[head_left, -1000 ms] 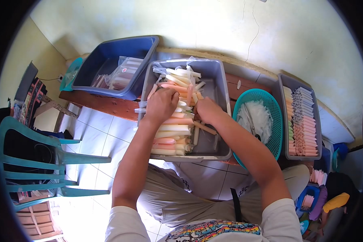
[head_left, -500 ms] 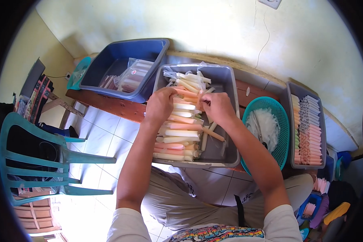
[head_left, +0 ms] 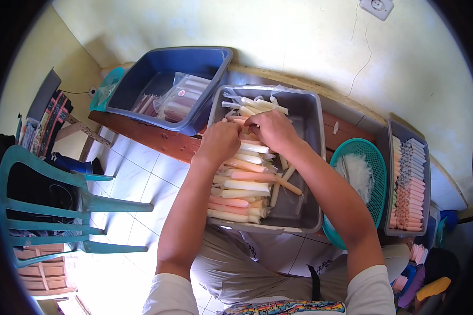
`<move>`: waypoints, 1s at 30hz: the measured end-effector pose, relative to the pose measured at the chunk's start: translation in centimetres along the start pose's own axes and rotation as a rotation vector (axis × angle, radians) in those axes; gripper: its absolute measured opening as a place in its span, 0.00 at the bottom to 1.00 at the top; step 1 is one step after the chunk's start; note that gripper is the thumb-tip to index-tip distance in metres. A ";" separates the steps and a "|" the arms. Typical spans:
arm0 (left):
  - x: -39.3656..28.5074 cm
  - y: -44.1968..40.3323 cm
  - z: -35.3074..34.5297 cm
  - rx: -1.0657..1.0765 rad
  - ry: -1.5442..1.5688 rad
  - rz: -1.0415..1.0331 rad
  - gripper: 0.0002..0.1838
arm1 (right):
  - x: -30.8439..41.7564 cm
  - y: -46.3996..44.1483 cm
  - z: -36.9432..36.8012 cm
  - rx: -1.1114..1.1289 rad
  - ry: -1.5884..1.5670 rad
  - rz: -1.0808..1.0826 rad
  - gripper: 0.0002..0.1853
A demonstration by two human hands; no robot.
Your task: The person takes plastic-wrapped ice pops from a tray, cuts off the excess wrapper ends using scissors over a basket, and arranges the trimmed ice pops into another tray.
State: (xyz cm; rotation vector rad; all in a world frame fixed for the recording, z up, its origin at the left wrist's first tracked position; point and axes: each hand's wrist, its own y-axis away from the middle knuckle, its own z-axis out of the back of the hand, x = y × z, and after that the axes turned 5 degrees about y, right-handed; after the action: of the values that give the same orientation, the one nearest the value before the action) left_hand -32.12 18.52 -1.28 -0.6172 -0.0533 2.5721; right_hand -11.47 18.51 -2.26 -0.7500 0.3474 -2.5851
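A grey tub in front of me holds plastic-wrapped ice pop tubes in cream, orange and pink, stacked in a row along its left side. More cream tubes with loose clear plastic ends lie at its far end. My left hand is closed over the left side of the row, its fingers pinching one end of an orange ice pop. My right hand comes close from the right, fingers bent and closed on the same ice pop. The fingertips partly hide it.
A blue tub with a bag of brownish tubes stands at left. At right are a green basket of clear plastic bags and a grey tray of wrapped tubes in rows. A green plastic chair stands on the tiled floor.
My right hand has moved left and further into the tub, closing up against my left hand. The view has shifted slightly, so the tubs appear further right.
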 end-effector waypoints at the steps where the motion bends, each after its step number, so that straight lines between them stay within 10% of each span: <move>1: 0.2 0.0 -0.1 0.003 0.000 0.003 0.17 | -0.2 -0.3 -0.2 0.007 0.058 0.009 0.08; 30: 0.2 0.6 0.1 0.054 -0.067 -0.083 0.17 | -0.9 -2.9 -1.1 0.197 0.302 0.132 0.08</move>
State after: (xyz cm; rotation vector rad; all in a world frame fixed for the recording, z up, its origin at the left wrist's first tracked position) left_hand -32.59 18.14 -1.41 -0.4985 -0.0306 2.5047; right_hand -12.37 21.60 -2.60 -0.2595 0.2173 -2.5581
